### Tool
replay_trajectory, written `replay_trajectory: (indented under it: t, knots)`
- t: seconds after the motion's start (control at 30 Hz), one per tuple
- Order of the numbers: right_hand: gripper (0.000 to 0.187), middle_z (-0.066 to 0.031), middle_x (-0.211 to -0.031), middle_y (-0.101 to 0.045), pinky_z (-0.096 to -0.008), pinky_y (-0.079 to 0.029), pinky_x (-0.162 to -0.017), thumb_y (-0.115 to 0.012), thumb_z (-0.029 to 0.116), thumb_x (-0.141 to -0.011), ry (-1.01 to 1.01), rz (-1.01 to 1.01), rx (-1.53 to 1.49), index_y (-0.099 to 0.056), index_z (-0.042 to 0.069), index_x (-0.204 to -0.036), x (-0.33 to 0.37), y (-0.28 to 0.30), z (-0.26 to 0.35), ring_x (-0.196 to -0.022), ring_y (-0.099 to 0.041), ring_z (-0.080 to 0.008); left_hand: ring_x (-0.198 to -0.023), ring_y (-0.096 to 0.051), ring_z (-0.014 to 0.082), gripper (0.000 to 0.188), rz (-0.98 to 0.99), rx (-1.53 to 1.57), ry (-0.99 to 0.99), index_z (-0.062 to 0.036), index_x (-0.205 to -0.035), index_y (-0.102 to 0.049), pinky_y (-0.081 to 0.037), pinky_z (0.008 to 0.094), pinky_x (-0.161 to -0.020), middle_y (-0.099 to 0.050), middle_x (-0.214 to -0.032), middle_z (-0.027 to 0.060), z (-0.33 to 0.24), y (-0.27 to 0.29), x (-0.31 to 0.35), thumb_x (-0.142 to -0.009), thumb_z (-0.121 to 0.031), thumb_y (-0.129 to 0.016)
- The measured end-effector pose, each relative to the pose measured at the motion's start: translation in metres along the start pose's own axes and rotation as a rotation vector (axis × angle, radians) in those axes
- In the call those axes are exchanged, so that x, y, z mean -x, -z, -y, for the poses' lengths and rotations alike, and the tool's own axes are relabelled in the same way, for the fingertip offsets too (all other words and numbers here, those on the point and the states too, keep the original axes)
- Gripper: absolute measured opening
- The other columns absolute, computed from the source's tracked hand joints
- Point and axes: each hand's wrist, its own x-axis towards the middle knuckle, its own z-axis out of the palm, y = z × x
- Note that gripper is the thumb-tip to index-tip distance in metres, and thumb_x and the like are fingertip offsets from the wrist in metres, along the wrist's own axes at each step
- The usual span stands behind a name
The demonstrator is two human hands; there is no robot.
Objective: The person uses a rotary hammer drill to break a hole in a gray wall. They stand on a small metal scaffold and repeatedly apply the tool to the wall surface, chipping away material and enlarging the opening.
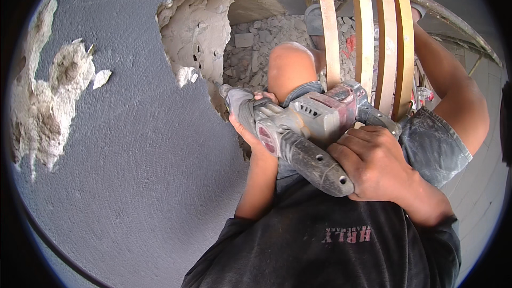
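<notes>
Grey wall (154,122) with a ragged hole (200,34) stands left of the fingers (352,144); rubble (248,53) lies beyond them. Between them is a dusty power tool (325,112): left hand (244,130) wrapping one end, right hand (373,162) curled, fingers together, at the other.

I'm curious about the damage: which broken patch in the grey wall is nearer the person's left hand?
The broken patch beside the rubble: its ragged edge runs close to the left hand. The other patch, at far left, lies well away.
</notes>
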Motion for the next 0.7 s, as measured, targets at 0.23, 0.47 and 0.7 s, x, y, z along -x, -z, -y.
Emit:
replay_trajectory:
  t: [0.23,0.47,0.7]
  knots:
    - [0.038,-0.0105,-0.078,-0.066,-0.0420,-0.056,-0.067,-0.075,0.021,-0.055,0.037,0.067,0.037,-0.065,0.002,-0.087,-0.023,-0.007,0.005,-0.073,-0.069,-0.0298,-0.117,-0.054,0.0224,0.058,0.082,-0.025,-0.051,-0.0096,-0.126,-0.056,-0.044,0.0387,-0.110,-0.057,-0.114,0.0086,-0.013,0.017,-0.014,-0.090,-0.052,-0.074]
    - [0.024,-0.0119,-0.079,-0.067,-0.0402,-0.057,-0.071,-0.070,0.016,-0.067,0.033,0.077,0.000,-0.066,0.001,-0.086,-0.036,-0.004,-0.004,-0.075,-0.071,-0.0290,-0.121,-0.052,0.0238,0.061,0.132,0.113,0.028,-0.0066,-0.124,-0.054,-0.045,0.0401,-0.110,-0.056,-0.117,0.0095,-0.013,0.018,-0.031,-0.090,-0.052,-0.074]
    - [0.031,-0.0097,-0.079,-0.065,-0.0387,-0.056,-0.067,-0.069,0.019,-0.069,0.014,0.093,0.000,-0.069,-0.001,-0.093,-0.011,0.008,-0.001,-0.071,-0.068,-0.0268,-0.112,-0.055,0.0240,0.058,0.006,0.027,-0.007,-0.0054,-0.123,-0.054,-0.046,0.0402,-0.109,-0.057,-0.110,0.0121,-0.007,-0.001,-0.007,-0.093,-0.053,-0.069]
